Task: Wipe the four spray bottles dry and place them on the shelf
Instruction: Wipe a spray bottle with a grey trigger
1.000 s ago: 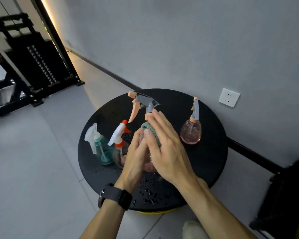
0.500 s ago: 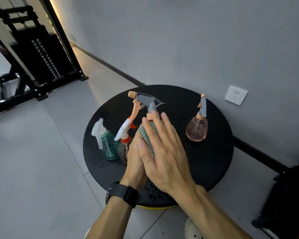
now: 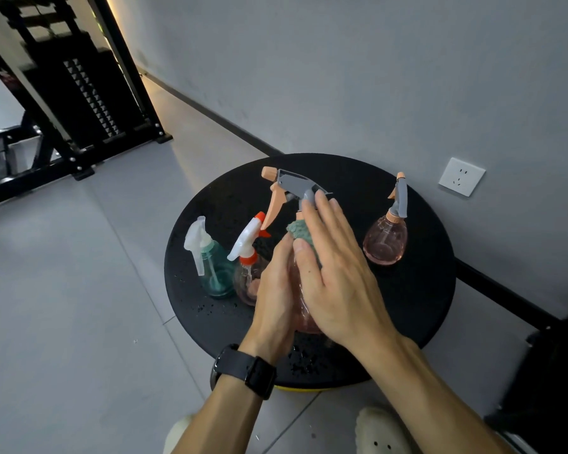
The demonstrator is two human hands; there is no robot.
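A pink spray bottle with a grey and orange trigger head [image 3: 289,186] stands in the middle of a round black table [image 3: 417,299]. My left hand [image 3: 274,299] holds its body from the left. My right hand [image 3: 335,273] presses a green cloth [image 3: 300,231] flat against the bottle's shoulder, fingers straight. A teal bottle with a white head [image 3: 212,273] and a clear bottle with a white and red head [image 3: 246,270] stand at the left. A second pink bottle [image 3: 386,239] stands apart at the right.
Water drops lie on the table near its front edge. A grey wall with a white socket [image 3: 461,176] is behind the table. A black metal rack [image 3: 79,93] stands at the far left on the tiled floor. Something dark stands at the right edge.
My right hand has slid the green cloth up the bottle towards its neck. The camera has drifted, so the table sits more to the right.
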